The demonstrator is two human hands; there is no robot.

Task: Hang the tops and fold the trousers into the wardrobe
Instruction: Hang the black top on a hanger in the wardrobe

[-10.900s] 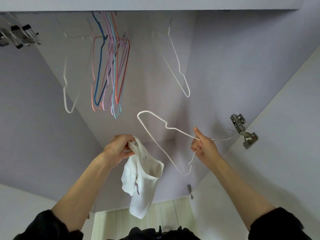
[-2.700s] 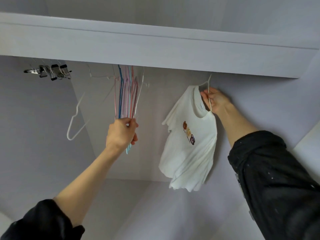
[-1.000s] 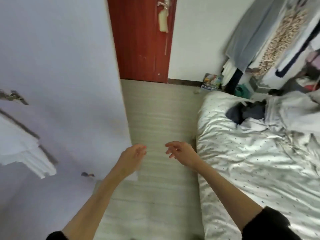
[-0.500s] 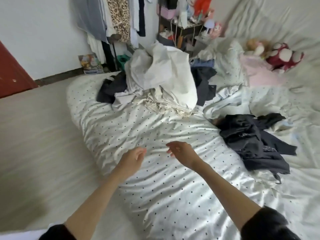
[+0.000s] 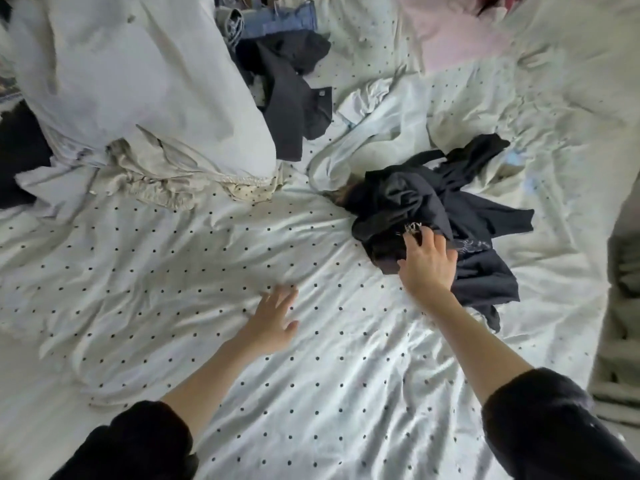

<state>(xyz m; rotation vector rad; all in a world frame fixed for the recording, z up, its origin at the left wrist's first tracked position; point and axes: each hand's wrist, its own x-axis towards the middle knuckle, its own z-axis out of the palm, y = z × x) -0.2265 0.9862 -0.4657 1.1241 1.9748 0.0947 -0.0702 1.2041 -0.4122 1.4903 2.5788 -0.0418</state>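
A crumpled dark garment [image 5: 446, 209] with a pale print lies on the dotted white bed sheet [image 5: 194, 258], right of centre. My right hand [image 5: 426, 265] lies on its near edge with fingers spread over the cloth; whether they grip it is unclear. My left hand [image 5: 270, 320] hovers flat and open just above the sheet, fingers straight, holding nothing. Another dark garment [image 5: 294, 95] lies farther back beside blue denim [image 5: 277, 22]. The wardrobe is out of view.
A big heap of pale bedding [image 5: 131, 84] fills the far left of the bed. A pale crumpled garment [image 5: 377, 123] lies behind the dark one. Pink cloth [image 5: 457, 32] sits at the top right, and more dark fabric [image 5: 20, 154] at the left edge.
I have turned from the wardrobe to the bed and leaned in. My right hand has reached forward onto the dark garment; my left hand has lowered toward the sheet.
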